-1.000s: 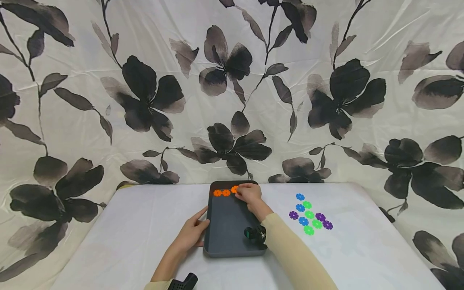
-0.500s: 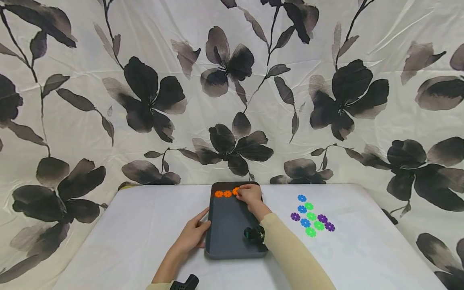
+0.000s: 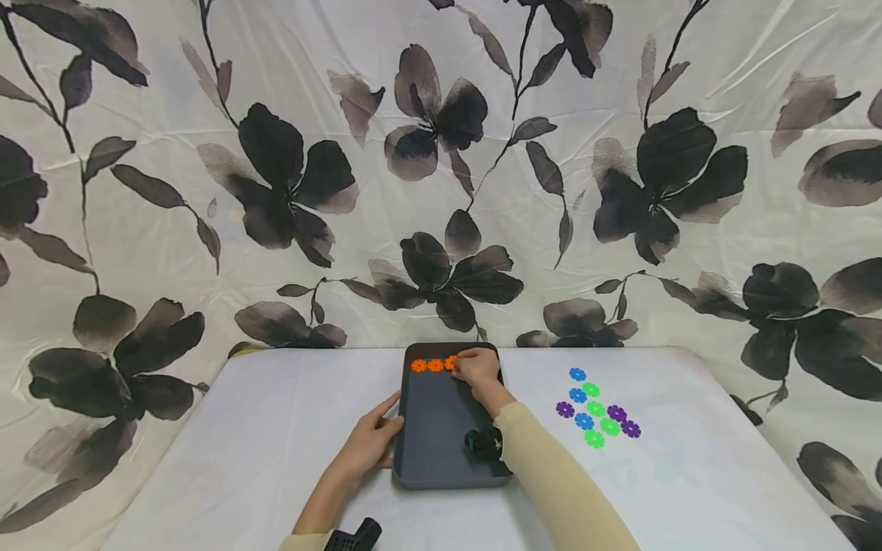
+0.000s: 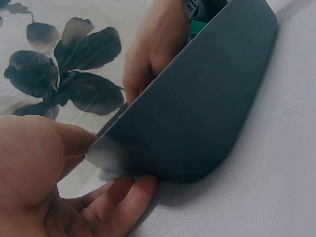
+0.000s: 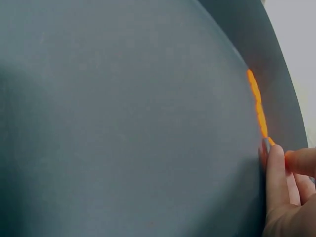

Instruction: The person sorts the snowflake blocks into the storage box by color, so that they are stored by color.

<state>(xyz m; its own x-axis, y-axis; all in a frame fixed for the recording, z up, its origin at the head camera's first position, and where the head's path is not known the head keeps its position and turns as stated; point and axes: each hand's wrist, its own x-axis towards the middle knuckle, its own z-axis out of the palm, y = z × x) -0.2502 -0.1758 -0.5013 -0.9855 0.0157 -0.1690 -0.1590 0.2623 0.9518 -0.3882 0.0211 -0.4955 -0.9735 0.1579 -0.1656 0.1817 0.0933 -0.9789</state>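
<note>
A dark grey tray [image 3: 441, 436] stands lengthwise on the white table. Along its far end lie two orange flower-shaped discs [image 3: 419, 366], side by side. My right hand [image 3: 480, 373] reaches into the tray and pinches a third orange flower-shaped disc [image 3: 451, 362] at the right end of this row, its fingers covering part of it. In the right wrist view the orange row [image 5: 256, 101] lies close to the tray wall. My left hand [image 3: 367, 445] holds the tray's left side; the left wrist view shows the thumb at the rim and fingertips [image 4: 145, 185] low against the wall.
Right of the tray, loose blue [image 3: 577, 395], green [image 3: 596, 409] and purple [image 3: 617, 413] flower-shaped discs lie in a cluster on the white table [image 3: 262, 428]. A floral cloth [image 3: 441, 191] hangs behind the table's far edge. Each wrist wears a dark camera.
The whole head view shifts slightly. My right hand keeps its pinch, and the third orange disc sits slightly lower, more level with the other two. My left hand stays on the tray.
</note>
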